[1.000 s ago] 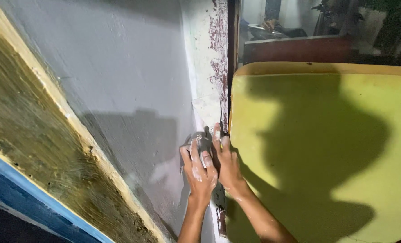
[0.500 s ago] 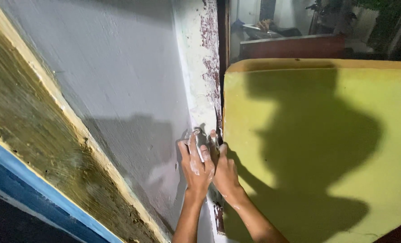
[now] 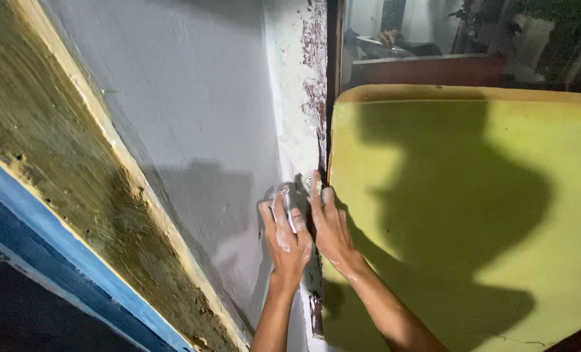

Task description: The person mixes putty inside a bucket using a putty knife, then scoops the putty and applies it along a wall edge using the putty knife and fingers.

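In the head view, we press our left hand point(image 3: 285, 236) flat on the grey wall point(image 3: 193, 124), gripping what may be a small scraper point(image 3: 284, 194) beside the peeling corner strip point(image 3: 307, 98); our right hand point(image 3: 329, 225), fingers spread and empty, braces alongside against it, left of the yellow panel point(image 3: 473, 215).

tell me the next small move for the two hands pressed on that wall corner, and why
Probably a short stroke up along the corner strip. Both the left hand and the right hand press flat at the white edge beside the yellow-green panel, fingers smeared with pale material. Just above them the strip shows flaking dark red patches, while the grey wall looks smooth.
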